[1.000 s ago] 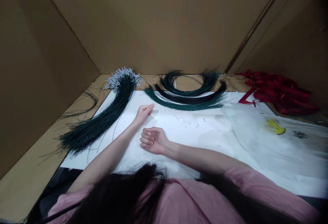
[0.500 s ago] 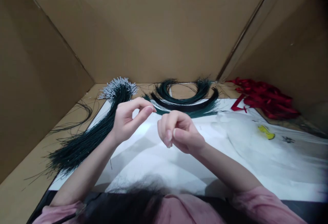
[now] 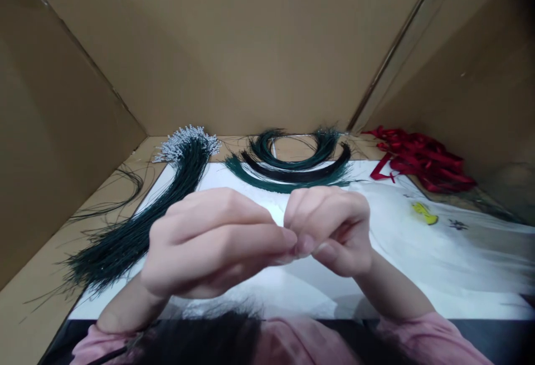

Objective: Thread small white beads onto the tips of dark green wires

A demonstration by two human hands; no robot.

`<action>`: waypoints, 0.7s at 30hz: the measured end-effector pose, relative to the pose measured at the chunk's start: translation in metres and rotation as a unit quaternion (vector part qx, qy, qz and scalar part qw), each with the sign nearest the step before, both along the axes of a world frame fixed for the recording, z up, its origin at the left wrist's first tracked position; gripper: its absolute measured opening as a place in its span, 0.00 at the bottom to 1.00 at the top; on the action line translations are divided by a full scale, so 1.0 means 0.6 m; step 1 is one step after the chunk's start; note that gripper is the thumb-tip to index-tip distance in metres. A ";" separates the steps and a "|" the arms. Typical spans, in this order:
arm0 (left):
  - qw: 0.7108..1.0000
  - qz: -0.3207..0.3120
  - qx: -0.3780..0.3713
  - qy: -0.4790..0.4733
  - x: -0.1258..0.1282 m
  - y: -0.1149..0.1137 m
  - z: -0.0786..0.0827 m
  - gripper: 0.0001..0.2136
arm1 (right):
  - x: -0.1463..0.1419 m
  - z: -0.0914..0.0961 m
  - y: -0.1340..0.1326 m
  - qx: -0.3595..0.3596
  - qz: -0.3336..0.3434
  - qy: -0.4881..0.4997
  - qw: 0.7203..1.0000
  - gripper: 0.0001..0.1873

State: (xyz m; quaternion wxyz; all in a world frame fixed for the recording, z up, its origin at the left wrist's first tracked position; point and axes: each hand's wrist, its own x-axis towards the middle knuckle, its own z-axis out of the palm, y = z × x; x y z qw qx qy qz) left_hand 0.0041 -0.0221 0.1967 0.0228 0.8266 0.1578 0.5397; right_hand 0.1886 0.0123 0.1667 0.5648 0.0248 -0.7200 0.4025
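Note:
My left hand (image 3: 213,242) and my right hand (image 3: 330,225) are raised close to the camera, fingertips pinched together and touching each other. Whatever they pinch is too small to make out. Behind them a white sheet (image 3: 418,264) covers the table. A long bundle of dark green wires with clear bead tips (image 3: 167,192) lies to the left. Curved bunches of dark green and black wires (image 3: 292,164) lie at the back centre.
Cardboard walls (image 3: 234,53) close in the back and both sides. A pile of red ribbons (image 3: 422,156) lies at the back right. A small yellow piece (image 3: 424,213) and a small dark star shape (image 3: 457,224) rest on the sheet at right. Loose thin wires (image 3: 121,186) lie at left.
Both hands rose from the white sheet toward the camera and came together, fingertips now meeting in a pinch. The view tilted slightly.

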 end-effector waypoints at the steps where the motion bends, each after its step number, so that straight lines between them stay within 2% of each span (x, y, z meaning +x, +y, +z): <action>1: 1.000 0.006 0.008 0.006 0.002 -0.004 0.002 0.07 | 0.001 0.000 0.001 0.007 -0.016 -0.002 1.000 0.04; 6: 0.996 0.081 -0.031 0.024 0.005 -0.014 0.008 0.11 | 0.000 0.000 0.001 0.032 -0.075 0.011 0.997 0.04; 9: 0.996 0.076 -0.012 0.046 -0.001 -0.015 0.003 0.11 | 0.000 -0.001 -0.002 0.035 -0.106 0.008 0.994 0.04; 12: 0.993 0.098 -0.021 0.061 -0.005 -0.018 0.001 0.13 | -0.001 -0.001 -0.003 0.059 -0.148 0.003 0.987 0.05; 21: 0.989 0.112 -0.057 0.077 0.007 -0.021 0.019 0.14 | -0.007 0.000 -0.001 0.115 -0.258 0.015 0.959 0.07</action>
